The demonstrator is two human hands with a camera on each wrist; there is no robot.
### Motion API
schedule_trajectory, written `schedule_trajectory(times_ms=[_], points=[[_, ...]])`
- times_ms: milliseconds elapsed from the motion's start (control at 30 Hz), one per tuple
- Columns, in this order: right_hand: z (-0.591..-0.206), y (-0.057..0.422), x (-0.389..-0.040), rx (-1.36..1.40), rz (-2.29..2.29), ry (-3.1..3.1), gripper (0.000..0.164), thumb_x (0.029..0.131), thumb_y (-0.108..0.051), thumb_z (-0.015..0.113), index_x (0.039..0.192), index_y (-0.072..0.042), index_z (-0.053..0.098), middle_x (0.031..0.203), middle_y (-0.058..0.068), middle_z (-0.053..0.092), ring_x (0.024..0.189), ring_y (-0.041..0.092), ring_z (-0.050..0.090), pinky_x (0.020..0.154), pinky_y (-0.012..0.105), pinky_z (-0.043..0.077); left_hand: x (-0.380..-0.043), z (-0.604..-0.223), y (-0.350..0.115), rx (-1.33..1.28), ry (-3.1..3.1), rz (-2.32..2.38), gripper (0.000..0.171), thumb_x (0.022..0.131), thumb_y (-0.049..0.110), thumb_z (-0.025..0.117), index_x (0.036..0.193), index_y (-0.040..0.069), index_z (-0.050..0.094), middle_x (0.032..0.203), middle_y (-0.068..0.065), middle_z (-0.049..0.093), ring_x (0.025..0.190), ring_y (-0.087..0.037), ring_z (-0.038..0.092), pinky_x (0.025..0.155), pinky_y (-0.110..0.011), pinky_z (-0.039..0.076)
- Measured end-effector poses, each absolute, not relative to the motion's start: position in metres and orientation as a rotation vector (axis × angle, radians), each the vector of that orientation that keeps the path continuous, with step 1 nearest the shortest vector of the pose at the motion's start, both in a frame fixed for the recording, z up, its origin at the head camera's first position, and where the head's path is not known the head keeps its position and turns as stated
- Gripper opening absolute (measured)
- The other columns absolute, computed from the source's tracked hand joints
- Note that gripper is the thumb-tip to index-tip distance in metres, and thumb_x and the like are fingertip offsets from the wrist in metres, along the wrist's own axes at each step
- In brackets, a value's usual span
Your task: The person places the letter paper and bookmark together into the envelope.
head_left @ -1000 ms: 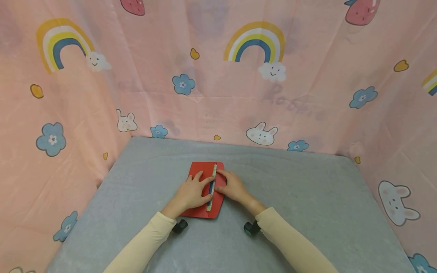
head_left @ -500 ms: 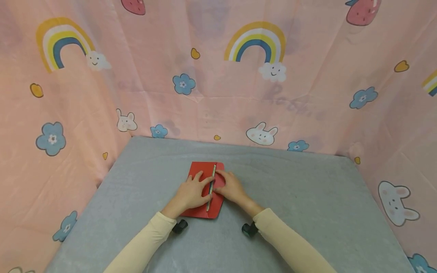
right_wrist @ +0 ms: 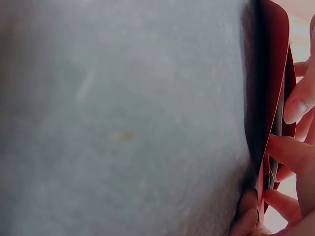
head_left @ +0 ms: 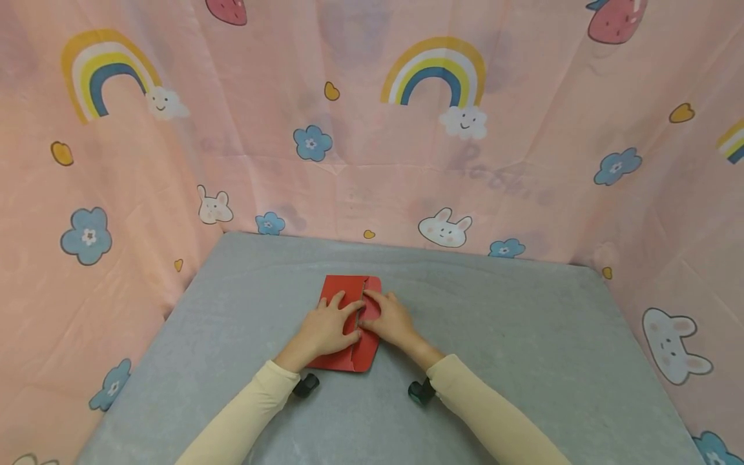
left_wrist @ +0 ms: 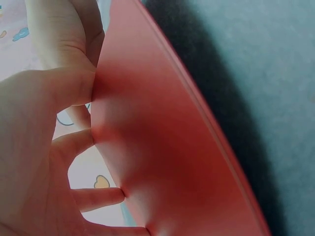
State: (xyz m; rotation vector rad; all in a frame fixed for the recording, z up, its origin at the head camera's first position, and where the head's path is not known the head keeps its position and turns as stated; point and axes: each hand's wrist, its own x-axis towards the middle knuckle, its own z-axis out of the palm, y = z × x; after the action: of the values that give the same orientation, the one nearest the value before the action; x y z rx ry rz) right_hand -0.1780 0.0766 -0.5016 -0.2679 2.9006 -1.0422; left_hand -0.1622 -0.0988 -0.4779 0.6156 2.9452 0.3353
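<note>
A red paper envelope (head_left: 346, 284) lies on the table in the head view, its rounded flap (head_left: 366, 354) spread to the right. My left hand (head_left: 325, 328) rests across the envelope's body, fingers apart. The left wrist view has those fingertips pressing into the red paper (left_wrist: 162, 128). At the envelope's mouth, my right hand (head_left: 394, 320) has its thumb and a finger against the edge of a thin flat insert. Only a narrow strip of the insert (right_wrist: 279, 114) shows in the right wrist view, between the red layers; its kind is hidden.
A grey cloth (head_left: 523, 336) covers the table. Behind and at both sides hangs a pink curtain (head_left: 546, 97) printed with rainbows, rabbits and flowers. A small black device (head_left: 306, 385) sits at the left wrist, and a similar device (head_left: 421, 391) at the right.
The pale and blue strip of the insert has slid left into the envelope, and far less of it shows. My right hand has moved slightly left with it; my left hand has stayed still.
</note>
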Motion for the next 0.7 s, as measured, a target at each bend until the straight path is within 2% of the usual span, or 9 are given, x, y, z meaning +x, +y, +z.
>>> schedule_trajectory(times_ms=[700], points=[[-0.4989,0.073,-0.1763,-0.24,-1.026,2.914,0.066,0.079,-0.031,0.079,0.139,-0.016,0.057,0.102,0.014,0.055,0.071,0.019,0.051,0.061,0.028,0.038,-0.1623,-0.4775,-0.0981,0.607,2.943,0.329,0.061,0.088,0.046,0.065,0.146,0.032,0.048,0.154,-0.019,0.041,0.129,-0.053,0.05,0.087,-0.058,0.055]])
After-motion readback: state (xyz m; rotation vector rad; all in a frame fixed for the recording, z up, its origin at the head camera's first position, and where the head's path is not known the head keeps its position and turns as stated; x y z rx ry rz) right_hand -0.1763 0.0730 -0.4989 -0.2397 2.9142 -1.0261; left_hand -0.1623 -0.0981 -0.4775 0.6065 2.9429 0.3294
